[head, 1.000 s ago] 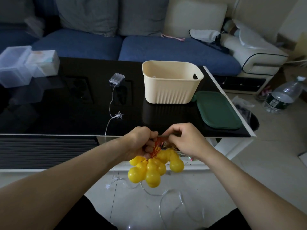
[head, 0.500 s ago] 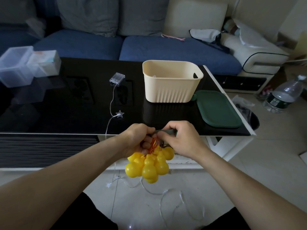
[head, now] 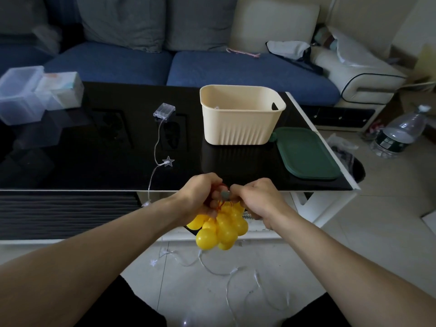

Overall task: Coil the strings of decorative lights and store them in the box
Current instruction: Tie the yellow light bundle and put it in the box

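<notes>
Both hands meet just in front of the counter's (head: 94, 142) near edge. The left hand (head: 200, 197) is curled tight around the top of a bunch of yellow bulbs (head: 220, 228), with thin red wire (head: 218, 205) bunched between its fingers. The right hand (head: 256, 200) is curled too, thumb and forefinger pinching something small and grey (head: 225, 195) right at the top of the bunch; what it is, hard to say. The bulbs hang in a cluster below both hands, over the floor.

On the counter, the cream box (head: 240, 119) stands open, right of centre. A dark green lid (head: 306, 154) lies flat just beside it, near the right edge. Left of the box sits a clear battery case (head: 164, 111). A thin clear wire (head: 157, 140) runs from it toward the near edge, through a small star (head: 168, 161), then drops over the edge. More of that clear string (head: 226, 272) lies in loose loops on the floor tiles between the person's knees, with a few small stars on it.

Far left on the counter are two clear plastic tubs (head: 35, 95). Behind is a blue sofa (head: 236, 69), and a water bottle (head: 398, 133) rests on the floor to the right.
</notes>
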The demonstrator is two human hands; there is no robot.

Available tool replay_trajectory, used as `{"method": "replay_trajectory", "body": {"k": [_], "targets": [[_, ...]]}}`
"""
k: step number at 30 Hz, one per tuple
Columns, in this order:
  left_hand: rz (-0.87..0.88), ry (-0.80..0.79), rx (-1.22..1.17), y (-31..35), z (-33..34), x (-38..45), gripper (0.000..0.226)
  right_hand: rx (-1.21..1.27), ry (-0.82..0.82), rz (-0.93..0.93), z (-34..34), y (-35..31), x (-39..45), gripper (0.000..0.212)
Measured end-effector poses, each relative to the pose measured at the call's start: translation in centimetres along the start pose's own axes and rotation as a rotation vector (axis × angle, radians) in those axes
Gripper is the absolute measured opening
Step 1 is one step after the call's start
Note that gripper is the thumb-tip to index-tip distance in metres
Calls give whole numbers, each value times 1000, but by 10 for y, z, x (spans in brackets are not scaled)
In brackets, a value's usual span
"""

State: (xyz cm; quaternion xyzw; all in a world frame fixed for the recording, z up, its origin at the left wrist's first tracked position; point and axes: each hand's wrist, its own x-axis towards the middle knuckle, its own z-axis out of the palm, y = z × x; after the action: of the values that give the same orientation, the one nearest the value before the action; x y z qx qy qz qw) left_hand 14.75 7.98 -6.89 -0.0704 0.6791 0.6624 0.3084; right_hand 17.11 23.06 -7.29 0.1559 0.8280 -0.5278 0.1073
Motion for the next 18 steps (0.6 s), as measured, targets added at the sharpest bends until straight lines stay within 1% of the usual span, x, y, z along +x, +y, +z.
{"method": "replay_trajectory", "body": {"k": [5,7,10,15,18], "targets": [[28,-86,18,-4,3,0,23,1,58,-7,0,2,4,35],[34,-113,36,-5,3,0,22,-26,83,-20,-1,3,6,40],[61,-130,137,-6,1,3,17,-85,117,-36,-3,3,9,50],[86,-180,294,-10,-1,4,12,-179,158,-53,-2,3,13,53],[131,-153,317,-12,-1,5,13,-200,163,-60,-2,2,14,54]]}}
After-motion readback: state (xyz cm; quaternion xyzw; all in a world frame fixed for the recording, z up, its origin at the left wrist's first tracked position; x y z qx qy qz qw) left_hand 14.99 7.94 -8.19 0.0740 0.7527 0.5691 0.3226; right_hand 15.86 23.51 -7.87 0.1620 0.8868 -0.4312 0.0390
